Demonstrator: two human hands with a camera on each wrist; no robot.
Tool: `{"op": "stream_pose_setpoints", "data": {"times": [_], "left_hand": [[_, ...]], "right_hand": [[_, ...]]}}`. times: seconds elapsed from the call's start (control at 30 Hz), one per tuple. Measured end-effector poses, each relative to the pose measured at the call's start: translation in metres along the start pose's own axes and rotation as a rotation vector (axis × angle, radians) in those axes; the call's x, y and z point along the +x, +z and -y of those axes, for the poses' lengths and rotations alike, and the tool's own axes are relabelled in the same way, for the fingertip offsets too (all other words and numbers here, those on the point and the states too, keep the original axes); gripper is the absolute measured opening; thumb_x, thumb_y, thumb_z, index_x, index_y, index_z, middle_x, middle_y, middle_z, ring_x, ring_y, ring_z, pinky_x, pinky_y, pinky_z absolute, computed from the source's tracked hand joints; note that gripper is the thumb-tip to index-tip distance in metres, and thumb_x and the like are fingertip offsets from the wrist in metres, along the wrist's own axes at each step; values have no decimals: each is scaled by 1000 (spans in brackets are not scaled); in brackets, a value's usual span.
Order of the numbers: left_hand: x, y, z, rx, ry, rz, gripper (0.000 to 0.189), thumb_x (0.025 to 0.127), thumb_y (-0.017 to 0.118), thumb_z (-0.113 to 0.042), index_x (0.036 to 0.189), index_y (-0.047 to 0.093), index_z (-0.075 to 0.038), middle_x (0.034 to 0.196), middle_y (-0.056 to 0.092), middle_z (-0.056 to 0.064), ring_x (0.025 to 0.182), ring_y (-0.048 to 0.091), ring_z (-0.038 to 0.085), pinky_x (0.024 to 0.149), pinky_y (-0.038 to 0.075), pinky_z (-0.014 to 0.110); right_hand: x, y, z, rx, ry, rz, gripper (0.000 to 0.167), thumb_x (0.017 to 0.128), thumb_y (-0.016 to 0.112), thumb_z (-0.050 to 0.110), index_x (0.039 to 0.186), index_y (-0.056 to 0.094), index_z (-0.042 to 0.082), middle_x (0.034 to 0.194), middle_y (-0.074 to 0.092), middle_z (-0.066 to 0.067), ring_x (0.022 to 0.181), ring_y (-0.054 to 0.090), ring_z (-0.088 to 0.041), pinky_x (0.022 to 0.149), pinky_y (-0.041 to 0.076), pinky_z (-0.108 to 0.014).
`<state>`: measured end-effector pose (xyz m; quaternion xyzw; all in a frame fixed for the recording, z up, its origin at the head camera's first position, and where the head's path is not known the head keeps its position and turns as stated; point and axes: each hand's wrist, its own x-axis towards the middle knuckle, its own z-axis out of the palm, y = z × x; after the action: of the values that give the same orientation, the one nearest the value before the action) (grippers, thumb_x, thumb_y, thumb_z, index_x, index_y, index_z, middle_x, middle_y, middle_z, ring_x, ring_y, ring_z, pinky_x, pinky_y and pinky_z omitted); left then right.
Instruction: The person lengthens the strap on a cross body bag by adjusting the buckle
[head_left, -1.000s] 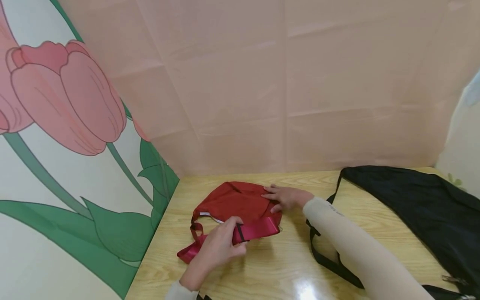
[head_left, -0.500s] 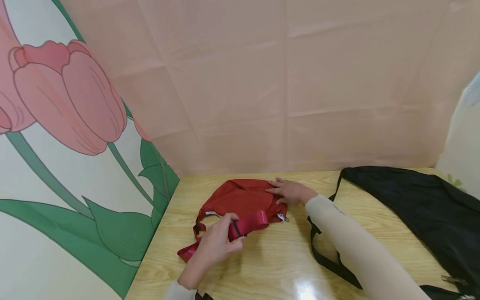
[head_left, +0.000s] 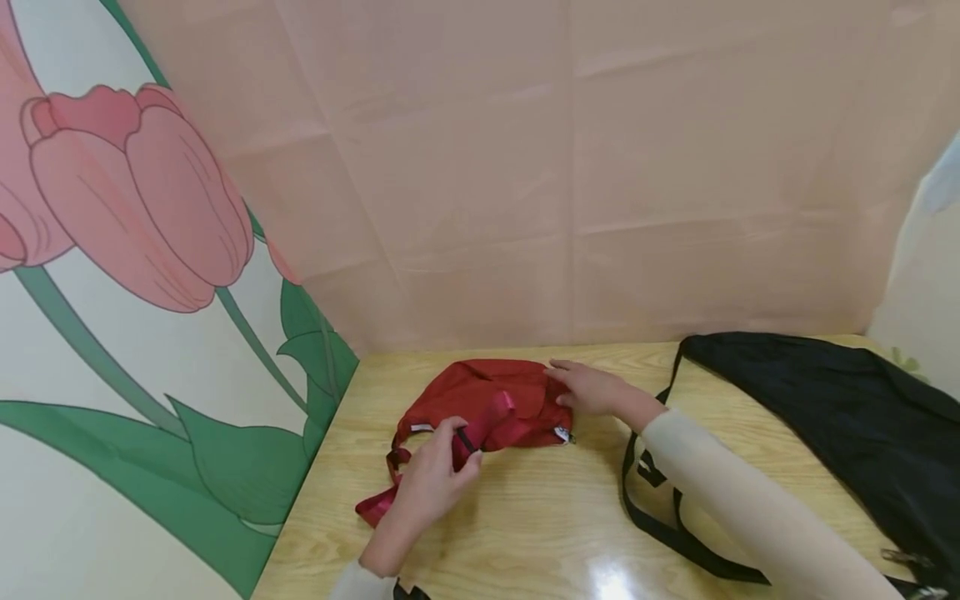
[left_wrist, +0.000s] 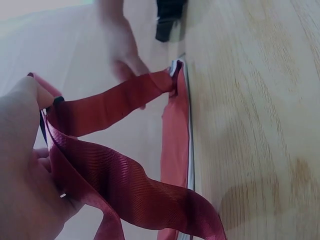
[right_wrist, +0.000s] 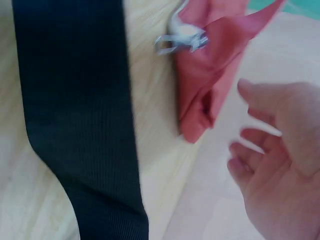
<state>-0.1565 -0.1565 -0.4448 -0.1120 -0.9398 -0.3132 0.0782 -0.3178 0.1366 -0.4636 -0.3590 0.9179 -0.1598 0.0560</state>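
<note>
A red waist bag [head_left: 465, 392] lies near the back of the wooden table, its zipper edge facing me. My left hand [head_left: 431, 477] pinches its shiny dark-red strap [left_wrist: 130, 185] at the black slider [head_left: 468, 439], with loops of strap hanging from the fingers in the left wrist view. Beside the bag's right end is my right hand [head_left: 596, 392], fingers loosely bent and holding nothing. In the right wrist view a gap shows between that hand and the red cloth. A metal zipper pull [right_wrist: 185, 41] sits at the bag's corner.
A large black bag [head_left: 832, 408] covers the table's right side. Its black strap [head_left: 675, 537] and buckle [head_left: 650, 471] lie under and beside my right forearm. A pinkish sheet [head_left: 570, 208] hangs behind the table, and a tulip-painted wall [head_left: 150, 192] stands at left.
My right hand has slid right along the bag and come off its end. The strap's loop in my left hand has swung up and left. The bag has shifted slightly right.
</note>
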Motion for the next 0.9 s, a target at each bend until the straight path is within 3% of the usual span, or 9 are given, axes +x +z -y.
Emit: {"op": "stream_pose_setpoints", "data": {"times": [0.13, 0.3, 0.57, 0.9], "left_hand": [[1, 0, 1, -18, -19, 1, 50, 93, 65, -31, 136, 51, -9, 102, 62, 1, 78, 56, 12, 64, 47, 26], [1, 1, 1, -13, -14, -24, 48, 93, 65, -30, 134, 51, -10, 100, 63, 2, 73, 55, 12, 62, 46, 26], [0, 0, 2, -10, -24, -37, 50, 94, 65, -32, 136, 50, -11, 97, 64, 3, 66, 52, 12, 59, 45, 28], [2, -3, 2, -54, -24, -29, 50, 95, 65, -30, 138, 49, -10, 102, 64, 4, 73, 56, 12, 64, 48, 26]], "right_hand": [[-11, -3, 15, 110, -81, 2, 50, 98, 65, 12, 144, 51, -1, 149, 45, -27, 137, 44, -45, 110, 36, -59], [-20, 1, 33, 168, -156, -2, 56, 95, 70, 15, 146, 51, 1, 148, 50, -20, 137, 46, -40, 110, 38, -56], [-22, 8, 54, 267, -257, -28, 59, 93, 74, 22, 145, 52, 2, 142, 57, -12, 131, 52, -30, 106, 44, -52], [-17, 23, 63, 309, -273, -12, 53, 96, 72, 26, 144, 55, 10, 141, 58, -5, 132, 52, -25, 108, 43, -46]]}}
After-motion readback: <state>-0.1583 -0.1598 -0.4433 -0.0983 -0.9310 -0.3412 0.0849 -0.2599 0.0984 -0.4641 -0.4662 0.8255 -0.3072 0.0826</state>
